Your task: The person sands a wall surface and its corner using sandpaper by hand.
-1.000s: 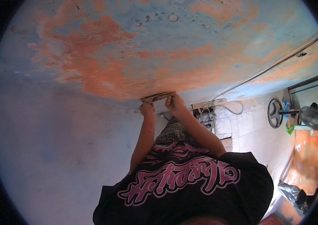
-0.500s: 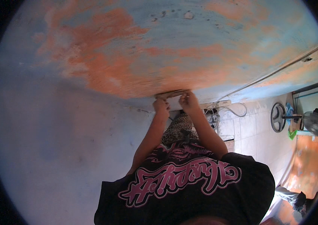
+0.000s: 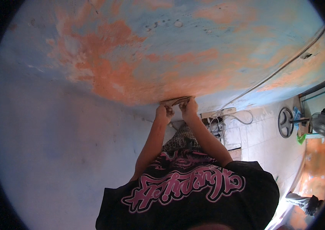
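Both of my hands pinch a thin brown sheet (image 3: pixel 176 101) that looks like sandpaper and lies against the wall in front of me. My left hand (image 3: pixel 164 112) is closed on its left end. At the other end, my right hand (image 3: pixel 189 108) grips it with bent fingers. Between the hands the sheet looks slightly buckled, its upper edge along the wall (image 3: pixel 147 73). Pale blue paint with worn orange patches covers that wall. The sheet's underside and the fingertips are partly hidden.
A bluish side wall (image 3: pixel 74 142) stands at my left. On the right, a cable (image 3: pixel 273 74) runs along the wall above a pale power strip (image 3: pixel 223 111) with looped cords. Farther right are a fan (image 3: pixel 322 123) and its round base (image 3: pixel 285 122), near pale tiles (image 3: pixel 252 132).
The view has tilted a little against the wall. My right hand has come slightly nearer my left, and more of the brown sheet's face shows between them.
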Tool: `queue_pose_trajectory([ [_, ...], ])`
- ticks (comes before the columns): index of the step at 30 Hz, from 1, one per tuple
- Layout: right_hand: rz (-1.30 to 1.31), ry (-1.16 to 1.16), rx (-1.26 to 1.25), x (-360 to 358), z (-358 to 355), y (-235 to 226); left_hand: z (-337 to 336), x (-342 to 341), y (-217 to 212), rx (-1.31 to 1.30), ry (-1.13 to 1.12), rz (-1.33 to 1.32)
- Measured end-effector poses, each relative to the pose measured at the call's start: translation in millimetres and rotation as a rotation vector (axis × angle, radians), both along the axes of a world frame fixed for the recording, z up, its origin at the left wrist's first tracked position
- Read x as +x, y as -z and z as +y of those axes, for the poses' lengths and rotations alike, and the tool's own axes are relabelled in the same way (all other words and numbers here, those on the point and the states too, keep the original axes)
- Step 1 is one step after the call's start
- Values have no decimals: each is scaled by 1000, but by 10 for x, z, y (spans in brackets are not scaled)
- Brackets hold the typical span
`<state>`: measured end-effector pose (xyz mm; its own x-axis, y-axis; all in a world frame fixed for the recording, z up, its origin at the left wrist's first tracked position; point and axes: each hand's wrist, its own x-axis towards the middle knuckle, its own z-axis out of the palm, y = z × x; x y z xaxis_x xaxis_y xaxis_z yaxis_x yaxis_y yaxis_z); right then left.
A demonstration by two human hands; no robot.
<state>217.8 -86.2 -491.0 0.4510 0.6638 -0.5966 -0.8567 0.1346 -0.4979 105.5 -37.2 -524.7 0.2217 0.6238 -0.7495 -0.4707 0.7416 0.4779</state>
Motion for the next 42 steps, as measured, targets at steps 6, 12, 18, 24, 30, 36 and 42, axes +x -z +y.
queue_pose_trajectory([
  [6,86,-687,-100,-30,-30,103,120,-316,118,202,-49,-172],
  [12,-89,-529,6,770,-252,454,-163,313,30,65,-26,-50],
  [18,-59,-709,-115,276,-234,-182,-40,-22,-35,151,-182,-159],
  [24,-12,-413,-53,697,-249,118,-274,250,-38,193,167,-49],
  [30,41,-379,-115,471,-214,-30,-141,87,-85,231,227,-2],
  [36,-83,-266,-96,705,-228,84,-280,370,-213,269,345,16],
  [42,-237,-557,-128,410,-140,92,-83,-214,186,200,306,5],
])
